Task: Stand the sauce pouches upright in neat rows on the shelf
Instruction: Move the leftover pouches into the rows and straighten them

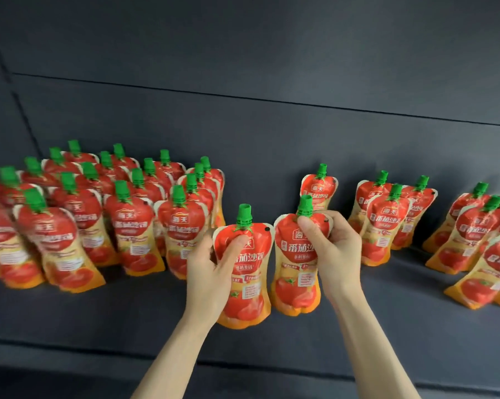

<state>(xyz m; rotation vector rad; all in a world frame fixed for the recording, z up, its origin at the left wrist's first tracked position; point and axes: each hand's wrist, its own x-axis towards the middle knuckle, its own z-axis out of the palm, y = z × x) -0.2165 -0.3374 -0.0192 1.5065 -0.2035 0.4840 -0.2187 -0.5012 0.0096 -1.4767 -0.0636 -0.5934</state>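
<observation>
The left hand (211, 272) grips a glossy red-and-orange plastic sauce pouch (247, 298) with a ribbed green cap, its thumb across the waisted front. Just beside it at three o'clock, the right hand (336, 254) pinches a matching pouch (296, 286) under its cap. Both pouches are upright on the matte dark grey shelf (387, 318). Packed pouch rows (99, 226) stand at nine o'clock.

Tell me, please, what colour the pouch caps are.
The caps are green, clearest in the head view.

blurred: left block of pouches (70, 226) | hidden: fingers of left hand (209, 272) behind left held pouch (247, 283); label of right held pouch (296, 272) partly under right hand (333, 249) | cut off: far-right pouches (499, 257) at right edge, forearms (173, 355) at bottom edge
</observation>
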